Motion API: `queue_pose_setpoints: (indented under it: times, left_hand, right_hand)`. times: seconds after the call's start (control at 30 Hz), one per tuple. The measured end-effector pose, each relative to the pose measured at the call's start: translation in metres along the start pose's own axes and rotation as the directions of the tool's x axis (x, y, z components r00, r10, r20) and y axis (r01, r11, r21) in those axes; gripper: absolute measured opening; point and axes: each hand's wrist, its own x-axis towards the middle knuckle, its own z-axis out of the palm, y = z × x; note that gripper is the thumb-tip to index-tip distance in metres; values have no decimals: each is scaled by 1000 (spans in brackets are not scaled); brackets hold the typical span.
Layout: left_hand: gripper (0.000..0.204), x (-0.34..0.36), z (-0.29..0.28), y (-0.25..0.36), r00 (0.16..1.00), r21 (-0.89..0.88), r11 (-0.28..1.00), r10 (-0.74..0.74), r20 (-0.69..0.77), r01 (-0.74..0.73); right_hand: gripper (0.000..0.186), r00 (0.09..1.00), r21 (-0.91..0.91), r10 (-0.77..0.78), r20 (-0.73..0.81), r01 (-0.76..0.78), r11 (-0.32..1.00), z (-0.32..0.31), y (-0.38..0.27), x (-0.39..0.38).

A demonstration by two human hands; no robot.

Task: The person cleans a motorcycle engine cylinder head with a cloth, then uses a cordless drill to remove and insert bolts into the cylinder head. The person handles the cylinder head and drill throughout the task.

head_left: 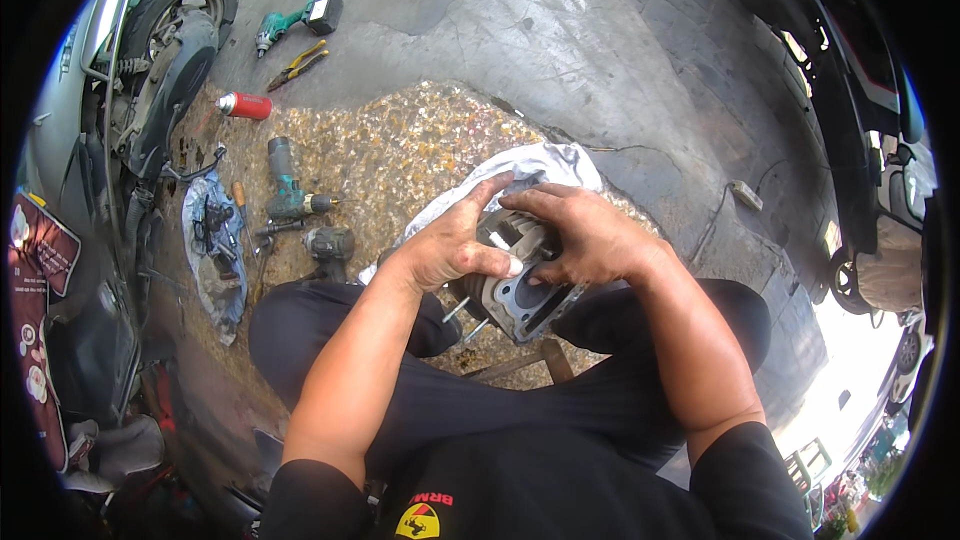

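Between my knees is a grey finned engine cylinder (pixel 508 305), tilted, with a round bore and metal studs sticking out at its lower left. My left hand (pixel 455 245) grips its left side, the thumb lying across the metal beside the bore. From the right, my right hand (pixel 597 237) curls around the cylinder, its thumb at the edge of the bore. Both hands hide much of the fins. A white cloth (pixel 570 162) lies bunched on the ground behind the cylinder. Below it, a hammer (pixel 556 360) shows partly between my legs.
To the left lie a teal drill (pixel 286 190), a grey power tool (pixel 328 243) and a blue cloth (pixel 228 270) with small parts. Farther off are a red spray can (pixel 246 106), pliers (pixel 298 64) and another cordless tool (pixel 297 22). Scooters (pixel 170 70) stand at both sides.
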Motion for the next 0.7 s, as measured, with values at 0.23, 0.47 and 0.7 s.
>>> queue_pose_setpoints:
  times: [0.23, 0.47, 0.7]
  left_hand:
    - [102, 9, 2, -10, 996, -89, 995, -32, 79, 39]
    - [91, 23, -11, -48, 948, -7, 949, -316, -31, 316]
    - [88, 46, -32, -92, 852, -40, 878, -473, -226, 477]
  right_hand:
    - [90, 1000, 10, -10, 2, 10, 1000, 6, -1, -2]
    - [87, 949, 289, 251, 189, -298, 910, 26, 47, -14]
    - [103, 685, 537, 690, 235, -683, 496, 65, 113, -27]
